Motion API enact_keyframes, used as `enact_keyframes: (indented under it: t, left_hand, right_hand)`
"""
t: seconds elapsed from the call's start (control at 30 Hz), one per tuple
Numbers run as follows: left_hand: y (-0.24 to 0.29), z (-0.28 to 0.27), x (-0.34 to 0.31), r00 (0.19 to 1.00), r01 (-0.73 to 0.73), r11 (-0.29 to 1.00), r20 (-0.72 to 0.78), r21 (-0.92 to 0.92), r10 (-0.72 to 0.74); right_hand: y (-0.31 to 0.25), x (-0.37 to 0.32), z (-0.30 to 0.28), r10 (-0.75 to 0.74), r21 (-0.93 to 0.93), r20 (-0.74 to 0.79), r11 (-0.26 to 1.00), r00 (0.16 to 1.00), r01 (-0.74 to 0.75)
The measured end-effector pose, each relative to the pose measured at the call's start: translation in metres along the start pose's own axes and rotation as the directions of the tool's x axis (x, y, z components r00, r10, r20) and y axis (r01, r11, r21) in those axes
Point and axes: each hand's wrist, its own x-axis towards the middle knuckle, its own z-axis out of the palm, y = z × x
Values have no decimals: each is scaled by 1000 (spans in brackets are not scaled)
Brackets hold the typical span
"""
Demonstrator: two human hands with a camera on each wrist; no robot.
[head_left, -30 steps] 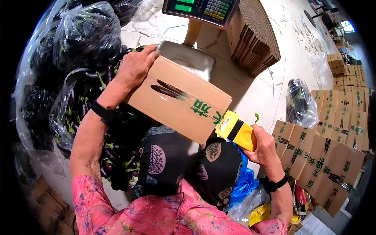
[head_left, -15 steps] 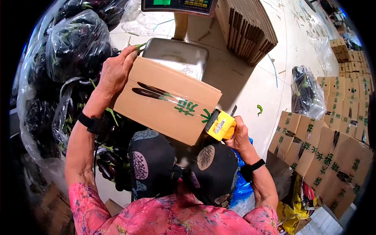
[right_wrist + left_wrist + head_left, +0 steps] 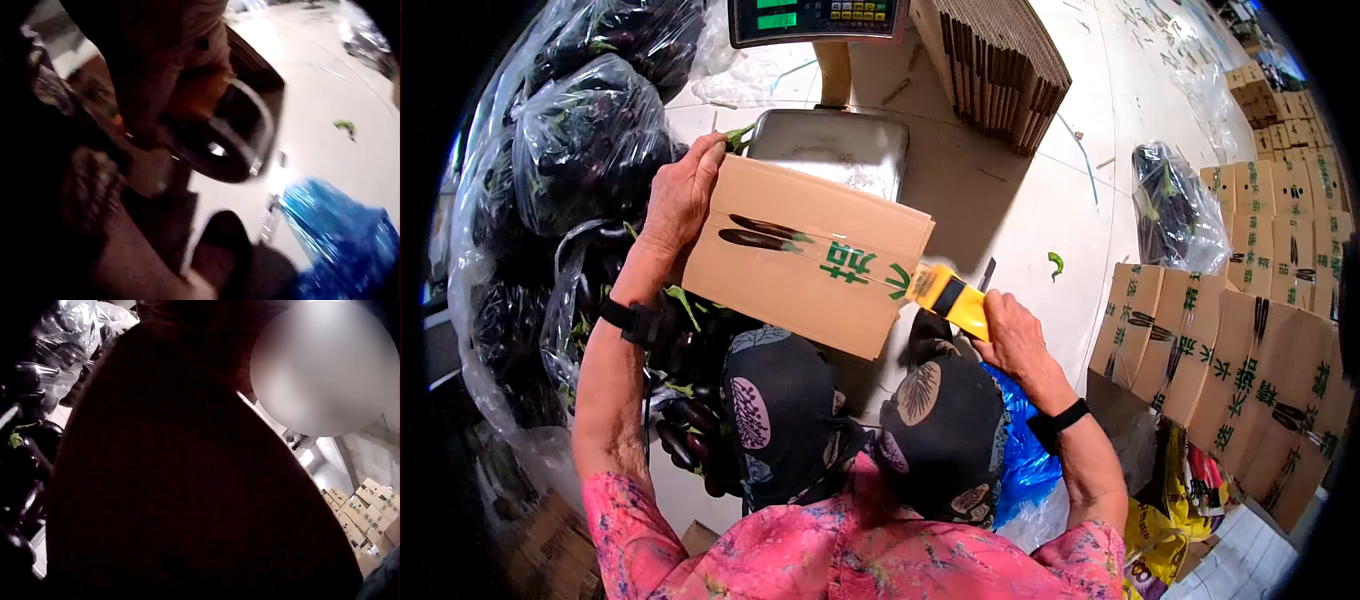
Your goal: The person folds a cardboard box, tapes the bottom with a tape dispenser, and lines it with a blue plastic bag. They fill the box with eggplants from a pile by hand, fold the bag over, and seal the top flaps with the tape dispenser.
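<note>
Left hand (image 3: 681,195) grips the cardboard box (image 3: 805,255) at its far corner; right hand (image 3: 1012,335) clutches the tape dispenser (image 3: 948,293).

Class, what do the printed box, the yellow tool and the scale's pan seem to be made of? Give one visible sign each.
The box: brown cardboard, matt; flap seam, printed ink. The yellow tool: probably plastic, smooth, slightly glossy; even bright colour. The scale's pan: likely steel, brushed grey; dull reflections.
</note>
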Motion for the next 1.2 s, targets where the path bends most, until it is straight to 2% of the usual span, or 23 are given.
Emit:
enact_keyframes:
  t: [0.03, 0.1, 0.17, 0.2, 0.23, 0.27, 0.3, 0.37, 0.47, 0.57, 0.63, 0.7, 0.73, 0.77, 0.83, 0.87, 0.9, 0.97, 1.03, 1.1, 1.13, 1.17, 1.2]
  left_hand:
    - [6, -3, 0, 999, 34, 999, 5, -10, -34]
    - [-2, 1, 0, 996, -73, 995, -45, 67, 76]
    - [-5, 8, -1, 988, -131, 989, -67, 74, 136]
    - [-3, 9, 1, 986, -144, 989, -80, 47, 147]
    - [0, 10, 0, 984, -153, 988, -94, 16, 154]
    - [1, 8, -2, 1000, -19, 1000, -20, 14, 19]
    - [-13, 9, -4, 961, -263, 953, -45, 151, 273]
    - [-16, 2, -4, 969, -241, 951, -4, 196, 246]
    - [0, -2, -1, 996, 66, 987, -42, -147, -73]
    - [21, 1, -1, 985, 157, 968, -38, -197, -167]
    - [17, 3, 0, 979, 191, 959, -31, -208, -202]
    - [18, 5, 0, 969, 228, 950, -43, -212, -242]
    - [19, 5, -1, 963, 248, 945, -51, -212, -264]
    - [20, 5, 0, 965, 238, 952, -66, -194, -254]
    - [25, 6, -2, 968, 214, 963, -95, -164, -231]
    - [19, 7, -2, 990, 84, 995, -109, -55, -89]
    - [26, 7, -2, 973, 199, 970, -91, -137, -213]
    - [26, 8, -2, 972, 208, 972, -89, -113, -219]
    - [25, 10, -3, 973, 209, 969, -72, -131, -220]
    - [24, 9, -4, 959, 266, 948, -49, -175, -278]
    - [24, 9, -4, 957, 273, 942, -43, -197, -286]
    - [25, 10, -3, 954, 280, 933, -46, -226, -297]
    - [19, 11, -1, 961, 259, 929, -23, -262, -274]
  right_hand:
    - [-22, 11, -20, 34, -80, 58, 996, 998, -30]
    - [-53, 36, -40, 130, -143, 144, 984, 981, -109]
    - [-66, 70, -31, 10, -248, 41, 969, 999, 0]
    - [-69, 85, -40, -7, -265, 104, 964, 995, 34]
    - [-58, 109, 8, 60, -341, 77, 940, 995, -30]
    - [-45, 112, 40, 20, -322, 116, 947, 993, 18]
    - [-37, 121, 54, -30, -303, 149, 950, 988, 74]
    - [-19, 120, 42, 123, -141, 298, 986, 947, -84]
    - [41, 91, 28, 328, 59, 327, 929, 886, -366]
    - [115, 62, 42, 508, 319, 353, 724, 786, -611]
    - [146, 47, 53, 572, 521, 359, 533, 737, -667]
    - [160, 38, 64, 630, 636, 177, 513, 756, -576]
    - [170, 38, 79, 639, 455, -94, 709, 763, -538]
    - [177, 43, 97, 590, 141, -291, 805, 753, -577]
    - [129, 72, 50, 541, 358, -205, 817, 815, -452]
    - [99, 84, 36, 503, 539, -220, 777, 836, -326]
    - [67, 97, 24, 467, 691, -248, 700, 849, -182]
    - [1, 119, -4, 438, 971, -134, 235, 889, 31]
    - [-37, 153, -6, 382, 949, -262, 272, 886, 163]
    - [-66, 182, 6, 184, 591, -650, 732, 738, 338]
    - [-66, 186, -13, 357, 935, -257, 326, 898, 138]
    - [-61, 192, -8, 305, 967, -196, 219, 932, 131]
    - [-59, 193, 0, 268, 866, -392, 429, 880, 255]
